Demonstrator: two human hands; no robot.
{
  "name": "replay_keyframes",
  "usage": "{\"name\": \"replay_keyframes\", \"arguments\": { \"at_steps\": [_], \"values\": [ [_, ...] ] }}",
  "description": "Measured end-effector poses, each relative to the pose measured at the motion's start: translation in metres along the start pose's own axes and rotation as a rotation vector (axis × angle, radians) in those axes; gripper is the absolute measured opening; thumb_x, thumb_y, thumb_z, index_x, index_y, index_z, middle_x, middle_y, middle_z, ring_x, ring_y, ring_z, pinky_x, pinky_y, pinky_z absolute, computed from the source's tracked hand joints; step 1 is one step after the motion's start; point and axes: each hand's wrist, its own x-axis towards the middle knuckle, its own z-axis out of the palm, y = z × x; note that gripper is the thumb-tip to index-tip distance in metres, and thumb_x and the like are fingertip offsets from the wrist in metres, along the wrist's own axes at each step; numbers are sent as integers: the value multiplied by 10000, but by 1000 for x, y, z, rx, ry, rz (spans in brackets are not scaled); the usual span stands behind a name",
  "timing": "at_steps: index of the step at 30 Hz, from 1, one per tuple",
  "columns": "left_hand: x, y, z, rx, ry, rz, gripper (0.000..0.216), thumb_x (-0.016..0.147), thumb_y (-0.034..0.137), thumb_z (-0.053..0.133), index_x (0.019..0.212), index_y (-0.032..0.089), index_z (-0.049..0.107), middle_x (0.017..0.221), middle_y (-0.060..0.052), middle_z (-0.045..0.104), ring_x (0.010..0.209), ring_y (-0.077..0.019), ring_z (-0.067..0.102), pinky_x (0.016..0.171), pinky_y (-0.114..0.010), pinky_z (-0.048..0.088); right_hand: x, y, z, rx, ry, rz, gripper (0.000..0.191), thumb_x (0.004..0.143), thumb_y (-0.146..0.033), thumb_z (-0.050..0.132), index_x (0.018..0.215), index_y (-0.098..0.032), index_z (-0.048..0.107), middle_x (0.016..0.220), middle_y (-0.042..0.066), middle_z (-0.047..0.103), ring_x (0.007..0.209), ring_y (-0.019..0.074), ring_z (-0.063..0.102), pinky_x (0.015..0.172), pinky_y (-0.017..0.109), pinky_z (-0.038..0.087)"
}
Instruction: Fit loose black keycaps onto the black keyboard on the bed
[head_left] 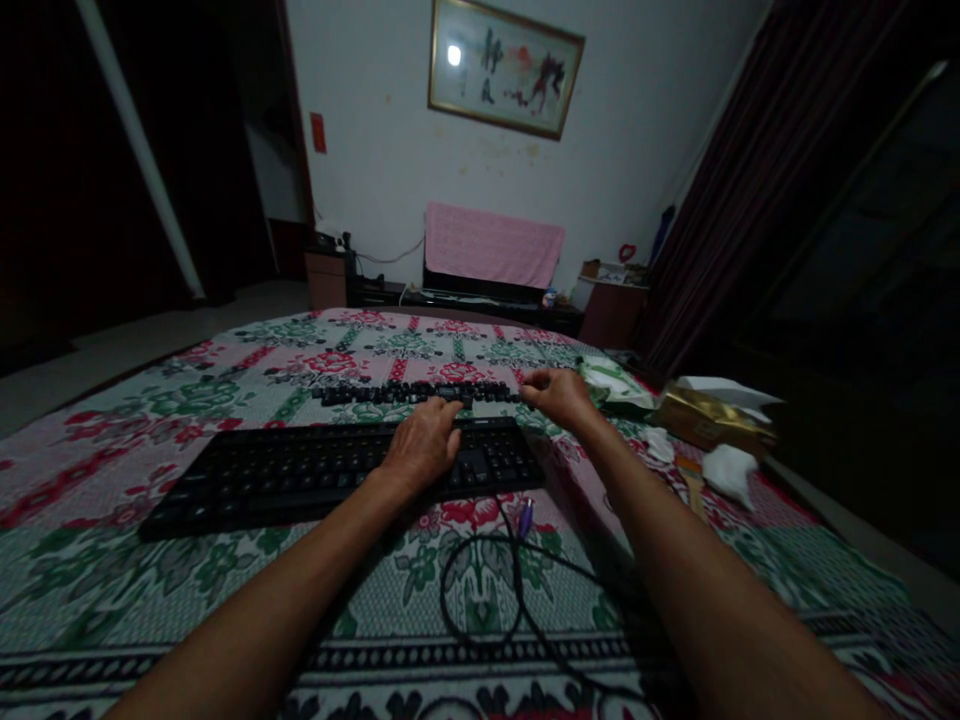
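Note:
A black keyboard (300, 475) lies on a floral bedcover (187, 400). My left hand (424, 445) rests palm down on its right part, fingers curled toward a loose key at its far edge. Beyond the keyboard several removed black keycaps (390, 393) lie in a row. My right hand (559, 392) reaches over the right end of that row, fingers bent down and pinched on a keycap. The keyboard's black cable (480, 590) coils in front with a purple plug (526, 517).
A green and white packet (611, 385), a gold box (709, 418), white tissue (731, 470) and a small brush (694, 485) lie at the right of the bed. A pink cloth (491, 245) covers a screen by the far wall. A dark curtain hangs on the right.

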Motion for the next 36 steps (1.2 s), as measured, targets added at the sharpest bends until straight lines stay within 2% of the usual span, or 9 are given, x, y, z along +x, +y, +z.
{"name": "replay_keyframes", "arguments": {
  "at_steps": [3,6,10,17,21,28,30,33,36],
  "values": [
    [0,-7,4,75,-56,-69,297,830,264,468,1084,170,590,1037,-98,571,1011,-216,531,884,-324,432,16,27,5,-114,-35,-32,190,704,-272,586,818,-184,711,775,20,694,739,152,612,663,227,420],
    [1,-10,6,84,-89,-73,283,838,288,455,1045,170,607,982,-101,581,968,-221,544,869,-339,429,21,39,15,-244,-98,-55,228,722,-274,567,877,-194,715,810,35,697,764,159,612,675,231,419],
    [0,-9,5,86,-134,-73,260,825,283,470,1017,181,613,952,-97,583,937,-223,554,840,-338,434,23,37,30,-369,-169,-63,255,747,-278,546,930,-211,710,866,65,690,816,169,613,701,238,422],
    [-1,-9,3,103,-149,-68,262,832,282,456,1030,186,599,952,-88,583,949,-220,550,847,-329,430,28,42,47,-472,-187,-121,309,774,-304,523,1032,-230,676,1045,107,606,950,238,585,775,295,432],
    [0,-9,4,110,-173,-82,263,830,284,459,1034,189,596,960,-88,584,955,-221,545,844,-328,429,26,44,50,-496,-199,-139,326,788,-304,496,1062,-241,661,1053,121,586,951,263,585,764,322,437],
    [-1,-8,1,92,-174,-75,274,838,317,450,1028,191,602,967,-99,590,960,-231,546,837,-342,424,28,43,54,-509,-212,-140,340,809,-285,466,1098,-264,643,1059,114,588,943,249,595,739,305,443],
    [0,-7,-1,70,-188,-68,351,831,423,458,1047,185,598,979,-104,597,958,-241,551,844,-358,418,28,42,54,-506,-222,-128,338,807,-282,465,1091,-262,647,1061,115,593,944,249,596,740,303,444],
    [0,-5,-4,0,-245,-24,608,751,637,459,1152,189,552,1111,-122,581,1064,-277,511,926,-424,363,27,42,55,-493,-236,-103,336,802,-265,464,1077,-260,655,1061,121,601,960,262,593,753,316,445],
    [-1,-3,-4,-50,-329,41,828,626,754,485,1257,219,477,1307,-145,467,1206,-329,400,993,-513,269,26,42,56,-461,-221,-83,369,795,-239,466,1127,-250,626,1093,134,594,991,274,580,780,334,440]
  ]
}}
